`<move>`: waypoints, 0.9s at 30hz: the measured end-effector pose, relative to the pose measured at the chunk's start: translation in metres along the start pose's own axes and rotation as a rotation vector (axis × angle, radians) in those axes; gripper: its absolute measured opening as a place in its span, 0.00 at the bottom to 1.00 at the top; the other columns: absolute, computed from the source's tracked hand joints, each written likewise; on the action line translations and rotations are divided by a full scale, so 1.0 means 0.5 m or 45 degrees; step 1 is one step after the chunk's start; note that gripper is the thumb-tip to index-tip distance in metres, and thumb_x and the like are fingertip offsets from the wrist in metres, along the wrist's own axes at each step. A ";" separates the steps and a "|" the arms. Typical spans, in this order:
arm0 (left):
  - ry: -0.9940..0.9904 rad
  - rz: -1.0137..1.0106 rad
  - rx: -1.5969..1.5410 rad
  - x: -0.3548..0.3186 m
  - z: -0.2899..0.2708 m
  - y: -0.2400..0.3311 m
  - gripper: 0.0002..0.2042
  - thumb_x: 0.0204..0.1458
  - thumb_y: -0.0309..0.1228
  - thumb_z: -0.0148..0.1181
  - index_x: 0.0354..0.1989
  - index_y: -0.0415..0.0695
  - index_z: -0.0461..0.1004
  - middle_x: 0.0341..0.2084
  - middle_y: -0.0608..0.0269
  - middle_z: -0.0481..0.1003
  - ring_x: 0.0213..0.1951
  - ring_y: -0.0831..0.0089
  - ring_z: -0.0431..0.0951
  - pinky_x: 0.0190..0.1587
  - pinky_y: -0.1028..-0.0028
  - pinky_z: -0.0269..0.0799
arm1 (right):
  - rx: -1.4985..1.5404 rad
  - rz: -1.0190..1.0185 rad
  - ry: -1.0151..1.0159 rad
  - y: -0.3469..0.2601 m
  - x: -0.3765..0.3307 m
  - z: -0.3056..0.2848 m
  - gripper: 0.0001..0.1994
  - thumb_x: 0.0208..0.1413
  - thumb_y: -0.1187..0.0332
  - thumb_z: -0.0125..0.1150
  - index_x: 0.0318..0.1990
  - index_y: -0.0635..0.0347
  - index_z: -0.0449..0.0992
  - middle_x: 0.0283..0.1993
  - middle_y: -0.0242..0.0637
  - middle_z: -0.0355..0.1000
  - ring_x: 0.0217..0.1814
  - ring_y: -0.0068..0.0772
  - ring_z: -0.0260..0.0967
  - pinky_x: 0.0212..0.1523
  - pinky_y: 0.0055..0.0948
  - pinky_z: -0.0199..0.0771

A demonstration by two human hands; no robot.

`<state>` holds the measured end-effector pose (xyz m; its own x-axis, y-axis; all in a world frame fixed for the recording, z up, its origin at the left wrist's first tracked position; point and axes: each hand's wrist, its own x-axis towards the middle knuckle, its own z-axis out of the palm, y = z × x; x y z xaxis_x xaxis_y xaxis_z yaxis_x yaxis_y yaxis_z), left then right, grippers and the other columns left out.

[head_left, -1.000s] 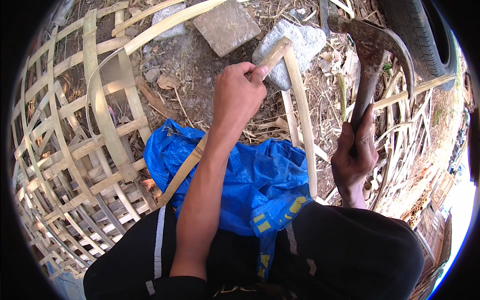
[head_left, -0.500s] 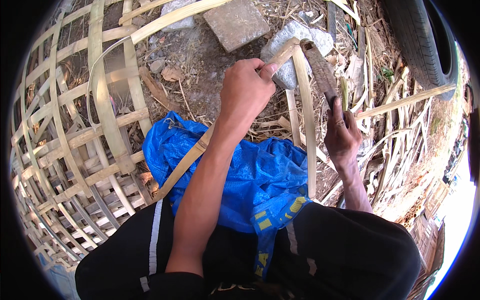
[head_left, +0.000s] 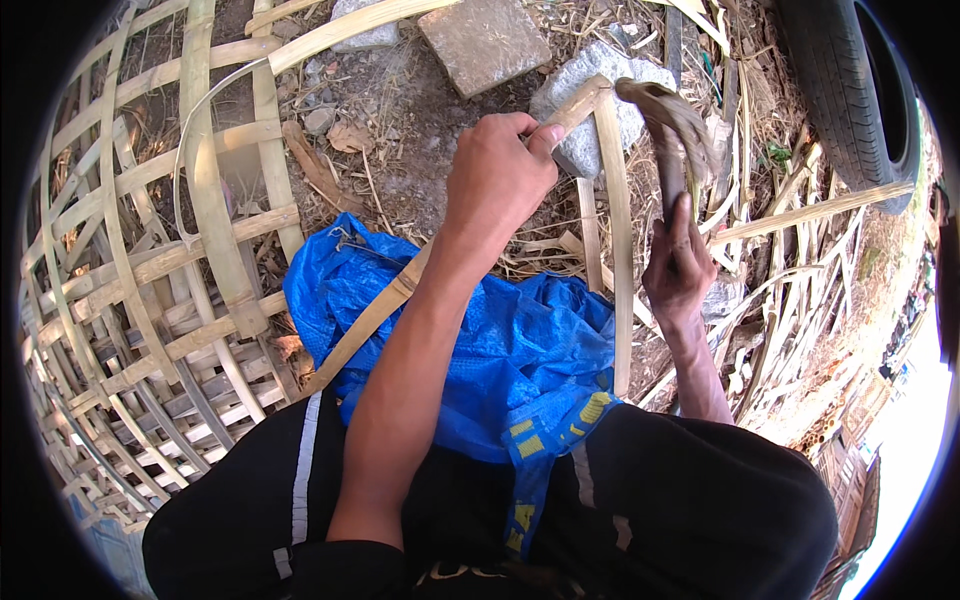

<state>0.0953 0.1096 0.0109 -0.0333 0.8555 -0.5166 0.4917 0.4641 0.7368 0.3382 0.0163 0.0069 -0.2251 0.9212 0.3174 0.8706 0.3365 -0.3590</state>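
Note:
My left hand (head_left: 503, 172) is closed round a bamboo strip (head_left: 378, 318) that runs from beside my left knee, under my forearm and out past my thumb. Its far end lies over a pale grey stone (head_left: 582, 152). A second flat strip (head_left: 617, 240) meets it there at a sharp angle and hangs down toward my lap; whether the two are one bent piece I cannot tell. My right hand (head_left: 680, 265) grips a machete (head_left: 672, 150) with a curved tip, its blade smeared by motion just right of the strips' meeting point.
A blue plastic sheet (head_left: 480, 340) covers my lap. Woven bamboo lattice (head_left: 150, 290) stands at the left. Beyond my hands lie a square brown block (head_left: 485, 45) and another stone (head_left: 365, 25). At the right are a black tyre (head_left: 835, 90) and a heap of bamboo strips (head_left: 775, 320).
The machete blade has turned and blurred, its tip still near the strips' meeting point. My right hand has shifted slightly left. My left hand keeps its hold on the strip.

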 end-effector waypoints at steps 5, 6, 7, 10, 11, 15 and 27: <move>-0.011 -0.005 0.017 0.000 -0.001 -0.002 0.18 0.61 0.44 0.62 0.37 0.38 0.83 0.20 0.52 0.78 0.23 0.62 0.78 0.31 0.62 0.71 | 0.118 0.095 0.130 -0.019 -0.001 -0.012 0.33 0.58 0.84 0.59 0.73 0.61 0.62 0.31 0.47 0.76 0.26 0.36 0.74 0.24 0.33 0.73; -0.003 0.010 0.022 0.001 0.000 -0.003 0.18 0.61 0.44 0.62 0.37 0.38 0.83 0.19 0.52 0.77 0.23 0.64 0.77 0.31 0.62 0.71 | 0.151 0.172 0.160 -0.022 -0.018 -0.018 0.33 0.58 0.84 0.59 0.73 0.63 0.62 0.32 0.48 0.77 0.27 0.38 0.75 0.25 0.33 0.74; -0.022 -0.013 0.020 0.001 0.000 0.000 0.18 0.61 0.44 0.62 0.37 0.38 0.82 0.19 0.53 0.77 0.22 0.64 0.77 0.30 0.62 0.70 | 0.122 0.108 0.186 -0.024 -0.015 -0.011 0.34 0.57 0.85 0.59 0.73 0.62 0.62 0.31 0.47 0.76 0.26 0.37 0.74 0.25 0.33 0.74; -0.068 -0.064 -0.007 0.000 -0.007 0.008 0.18 0.61 0.44 0.63 0.37 0.38 0.82 0.18 0.54 0.76 0.22 0.65 0.76 0.29 0.62 0.70 | 0.038 0.065 0.038 -0.024 -0.010 0.002 0.31 0.58 0.84 0.60 0.70 0.64 0.65 0.35 0.51 0.77 0.28 0.42 0.75 0.28 0.35 0.74; -0.074 -0.072 -0.030 0.001 -0.008 0.004 0.18 0.61 0.44 0.63 0.37 0.38 0.82 0.18 0.54 0.76 0.21 0.65 0.76 0.29 0.63 0.69 | -0.002 0.146 -0.167 -0.018 -0.021 -0.006 0.27 0.59 0.82 0.60 0.68 0.68 0.67 0.39 0.57 0.79 0.32 0.49 0.78 0.32 0.38 0.75; 0.027 0.036 0.008 0.001 0.002 -0.003 0.18 0.61 0.43 0.63 0.36 0.37 0.82 0.17 0.54 0.75 0.20 0.65 0.75 0.28 0.63 0.68 | -0.146 -0.173 0.128 -0.015 -0.012 -0.025 0.31 0.51 0.82 0.64 0.66 0.54 0.72 0.35 0.43 0.75 0.29 0.36 0.75 0.25 0.33 0.75; 0.051 0.073 -0.011 0.005 0.010 -0.020 0.17 0.60 0.41 0.64 0.36 0.36 0.82 0.18 0.50 0.76 0.21 0.62 0.76 0.30 0.62 0.69 | -0.074 -0.310 0.000 0.025 -0.009 0.010 0.33 0.47 0.83 0.66 0.63 0.45 0.77 0.30 0.31 0.74 0.23 0.23 0.72 0.20 0.29 0.75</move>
<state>0.0947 0.1060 0.0003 -0.0403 0.8894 -0.4553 0.4861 0.4156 0.7688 0.3479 0.0172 -0.0035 -0.4310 0.8144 0.3886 0.8144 0.5365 -0.2211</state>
